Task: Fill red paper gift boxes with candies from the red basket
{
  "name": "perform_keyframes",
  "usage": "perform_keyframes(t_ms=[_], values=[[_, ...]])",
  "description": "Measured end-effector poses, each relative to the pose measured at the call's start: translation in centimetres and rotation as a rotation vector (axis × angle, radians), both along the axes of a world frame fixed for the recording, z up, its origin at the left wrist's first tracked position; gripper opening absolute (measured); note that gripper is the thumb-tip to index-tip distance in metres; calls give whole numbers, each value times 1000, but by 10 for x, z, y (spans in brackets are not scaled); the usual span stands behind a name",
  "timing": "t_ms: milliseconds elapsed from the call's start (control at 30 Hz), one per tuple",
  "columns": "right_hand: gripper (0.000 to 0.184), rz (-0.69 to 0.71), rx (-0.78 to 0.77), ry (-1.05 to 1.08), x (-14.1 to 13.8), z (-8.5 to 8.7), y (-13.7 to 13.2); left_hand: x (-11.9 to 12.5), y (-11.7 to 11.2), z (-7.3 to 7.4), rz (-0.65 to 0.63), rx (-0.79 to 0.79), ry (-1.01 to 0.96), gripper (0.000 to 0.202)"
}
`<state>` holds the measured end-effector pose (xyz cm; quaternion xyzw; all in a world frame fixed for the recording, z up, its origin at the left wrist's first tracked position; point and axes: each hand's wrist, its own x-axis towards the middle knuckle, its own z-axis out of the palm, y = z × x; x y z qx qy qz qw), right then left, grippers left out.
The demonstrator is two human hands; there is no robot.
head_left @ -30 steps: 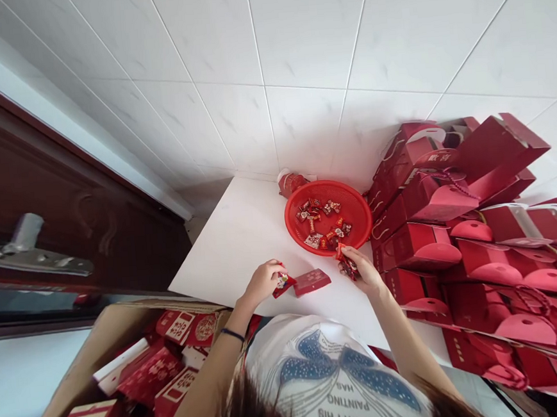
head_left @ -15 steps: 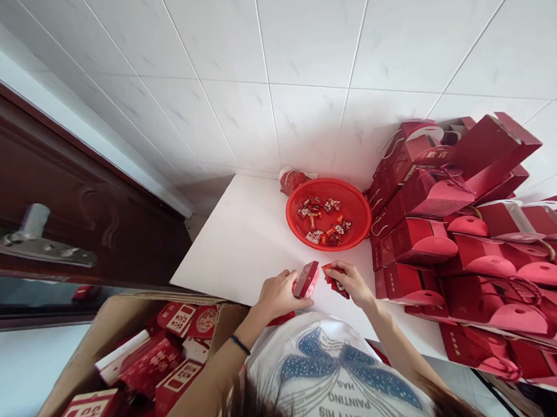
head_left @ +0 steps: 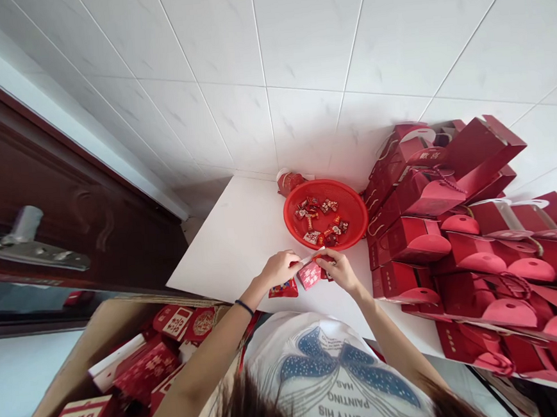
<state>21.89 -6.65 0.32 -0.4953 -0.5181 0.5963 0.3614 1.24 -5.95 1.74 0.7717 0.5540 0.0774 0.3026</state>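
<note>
A small pink-red patterned gift box (head_left: pixel 309 275) stands on the white table in front of me, its pale upper flap raised. Fingers of my left hand (head_left: pixel 280 268) are closed at the box's upper left edge. My right hand (head_left: pixel 337 268) is at the box's upper right, its fingers pinched on red-wrapped candies that are mostly hidden by the hand. Below my left hand lies a shiny red packet (head_left: pixel 283 289). Just beyond both hands, a red plastic basket (head_left: pixel 350 204) holds several wrapped candies (head_left: pixel 328 206).
Rows of red gift boxes (head_left: pixel 418 239) with handles fill the right side. On the left, a cardboard carton (head_left: pixel 92 326) contains more red boxes. A small red bag (head_left: pixel 288 182) sits behind the basket, against the tiled wall. A dark door (head_left: pixel 63 167) stands at the left.
The small box has come down onto the table and turned its patterned side towards me. My right hand has moved against its top with the candies. The red packet now shows more fully.
</note>
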Motion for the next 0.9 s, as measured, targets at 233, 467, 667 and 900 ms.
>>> perform_keyframes(t_ms=[233, 467, 667, 900], values=[[16, 18, 83, -224, 8, -14, -7, 18, -12, -12, 193, 114, -37, 25], [9, -115, 66, -346, 5, -18, 2, 27, -18, -18, 230, 98, 0, 29], [14, -169, -43, -325, 7, -16, 6, 22, -14, -17, 249, 34, -33, 33], [32, -203, -350, 124, 11, -13, 11, 20, -13, -17, 194, -32, -30, 44]])
